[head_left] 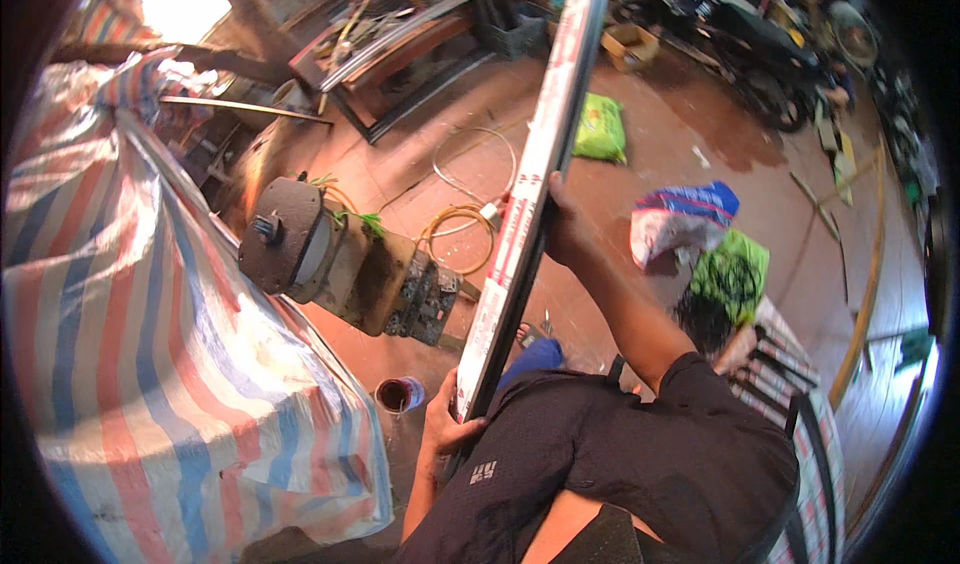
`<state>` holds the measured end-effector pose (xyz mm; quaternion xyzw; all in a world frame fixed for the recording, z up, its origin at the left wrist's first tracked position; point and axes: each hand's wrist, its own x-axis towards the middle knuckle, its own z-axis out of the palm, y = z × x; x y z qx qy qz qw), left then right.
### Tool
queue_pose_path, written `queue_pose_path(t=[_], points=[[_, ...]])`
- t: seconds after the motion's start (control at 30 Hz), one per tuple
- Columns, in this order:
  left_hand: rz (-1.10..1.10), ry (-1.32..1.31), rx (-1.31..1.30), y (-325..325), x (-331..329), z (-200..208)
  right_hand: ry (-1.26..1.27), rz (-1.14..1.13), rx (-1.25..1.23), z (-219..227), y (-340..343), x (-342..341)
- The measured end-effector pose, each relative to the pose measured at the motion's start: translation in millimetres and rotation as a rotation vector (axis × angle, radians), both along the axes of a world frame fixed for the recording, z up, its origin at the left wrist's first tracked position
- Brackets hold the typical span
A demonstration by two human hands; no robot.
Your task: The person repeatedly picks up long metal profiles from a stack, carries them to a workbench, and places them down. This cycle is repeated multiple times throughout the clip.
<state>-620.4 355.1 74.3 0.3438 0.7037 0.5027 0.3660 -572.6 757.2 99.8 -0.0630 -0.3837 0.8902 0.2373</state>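
Across the middle of the view, a long straight profile bar (520,189) slants from my lap up past the top edge. White film with red print covers one face, and its other side is dark. My left hand (447,424) is closed round its near end. Farther up, my right hand (568,226) grips the dark side, its fingers partly hidden behind the bar. To the left of the bar stands a grimy machine (345,264) with a round dark housing. An open can (400,396) with dark contents sits on the floor near my left hand.
A striped tarpaulin (180,364) covers a large pile at left. Behind the machine lies a coiled yellow hose or cable (458,239). Farther back are a cluttered workbench (400,54) and a motorbike (770,64). Bags (685,219) and film-wrapped bars (790,354) lie at right.
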Motion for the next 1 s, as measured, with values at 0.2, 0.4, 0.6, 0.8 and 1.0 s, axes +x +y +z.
queue_pose_path(t=[0.2, 0.4, 0.6, 0.8, 1.0], points=[[0.036, -0.034, -0.004, 78, -68, -35, -0.050, -0.061, -0.049, 24, 80, -82], [0.140, -0.118, 0.046, 150, -97, -17, 0.055, -0.067, 0.015, 60, 161, -156], [0.413, 0.056, 0.029, 244, -112, -12, 0.086, 0.146, -0.033, 81, 236, -271], [0.685, 0.134, -0.012, 342, -88, -26, 0.333, 0.565, -0.196, 81, 278, -346], [0.960, 0.104, 0.097, 423, -44, -37, 0.315, 0.789, -0.148, 103, 272, -385]])
